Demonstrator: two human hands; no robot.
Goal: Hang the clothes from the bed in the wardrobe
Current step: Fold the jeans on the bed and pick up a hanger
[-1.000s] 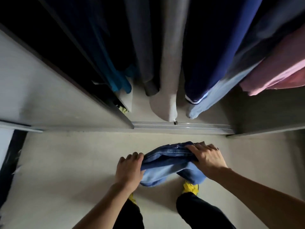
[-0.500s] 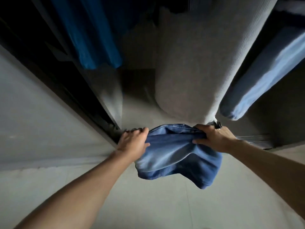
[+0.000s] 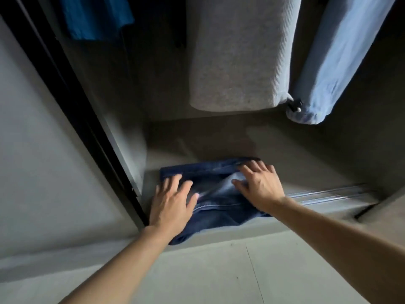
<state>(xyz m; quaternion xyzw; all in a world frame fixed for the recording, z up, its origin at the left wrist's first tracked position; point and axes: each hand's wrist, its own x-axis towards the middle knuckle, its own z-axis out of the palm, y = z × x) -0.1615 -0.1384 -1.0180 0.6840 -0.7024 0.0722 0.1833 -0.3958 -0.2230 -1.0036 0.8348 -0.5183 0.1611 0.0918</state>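
Your left hand (image 3: pixel 171 205) and right hand (image 3: pixel 260 189) pressed flat on the folded jeans (image 3: pixel 219 208), fingers spread, gripping nothing; the jeans sat on the wardrobe floor (image 3: pixel 302 163), one corner overhanging its front edge; soft, weighty denim, probably best lifted by the waistband.

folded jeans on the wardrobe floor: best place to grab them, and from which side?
Take the jeans by the near edge, where a corner droops over the wardrobe floor's front lip. Come from the room side, low: that edge faces outward, a side panel closes off the left, and the grey garment hangs overhead.
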